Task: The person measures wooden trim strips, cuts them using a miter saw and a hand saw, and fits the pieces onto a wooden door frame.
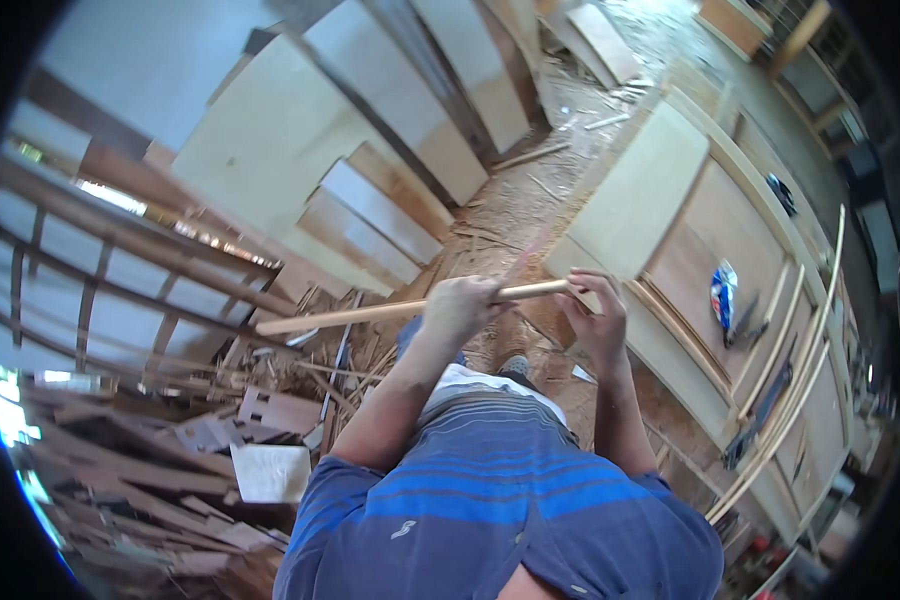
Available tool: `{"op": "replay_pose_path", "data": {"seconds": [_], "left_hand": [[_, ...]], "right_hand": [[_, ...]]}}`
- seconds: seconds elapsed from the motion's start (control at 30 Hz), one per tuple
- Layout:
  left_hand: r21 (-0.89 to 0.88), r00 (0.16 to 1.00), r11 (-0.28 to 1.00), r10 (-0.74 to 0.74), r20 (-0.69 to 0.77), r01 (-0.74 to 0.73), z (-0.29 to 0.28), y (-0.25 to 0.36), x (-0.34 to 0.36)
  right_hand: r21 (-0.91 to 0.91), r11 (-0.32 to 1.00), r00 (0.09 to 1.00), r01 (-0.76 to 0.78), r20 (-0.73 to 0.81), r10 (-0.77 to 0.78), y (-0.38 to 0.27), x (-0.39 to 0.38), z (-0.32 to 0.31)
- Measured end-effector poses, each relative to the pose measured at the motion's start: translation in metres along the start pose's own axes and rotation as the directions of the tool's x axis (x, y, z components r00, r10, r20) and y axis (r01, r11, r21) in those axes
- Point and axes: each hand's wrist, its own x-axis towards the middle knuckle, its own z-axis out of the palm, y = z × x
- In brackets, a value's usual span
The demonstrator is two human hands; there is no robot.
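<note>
A long, thin wooden strip (360, 317) lies across in front of my body, its far end pointing left over the scrap pile. My left hand (460, 308) is closed around it, a little right of its middle. At the strip's right end, the fingers of my right hand (597, 315) pinch the tip, with the thumb bent beneath. Beside my right hand stands a wooden workpiece with pale panels (650, 190), like a door or cabinet front lying flat.
On the panelled piece lie a blue-and-white packet (723, 295), a hand saw (760, 415) and long thin strips (815, 375). Large boards (280, 150) lean at the left. Offcuts (140, 480) pile up at lower left, and shavings (510, 215) cover the floor.
</note>
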Motion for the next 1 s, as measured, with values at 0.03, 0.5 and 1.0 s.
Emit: {"op": "replay_pose_path", "data": {"seconds": [0.03,0.5,1.0], "left_hand": [[-0.006,0.999,1.0,0.008,-0.037,-0.009,-0.004,-0.004,0.004],[-0.52,0.969,0.831,0.247,0.025,-0.198,-0.041,-0.112,0.126],[-0.714,0.836,0.69,0.457,0.303,-0.119,-0.109,-0.15,0.254]], "right_hand": [[-0.007,1.0,0.999,0.008,0.031,-0.007,-0.001,0.01,0.002],[0.164,0.877,0.891,-0.452,0.111,0.439,0.0,0.106,0.079],[0.152,0.895,0.845,-0.419,-0.295,0.446,-0.031,0.199,0.108]]}}
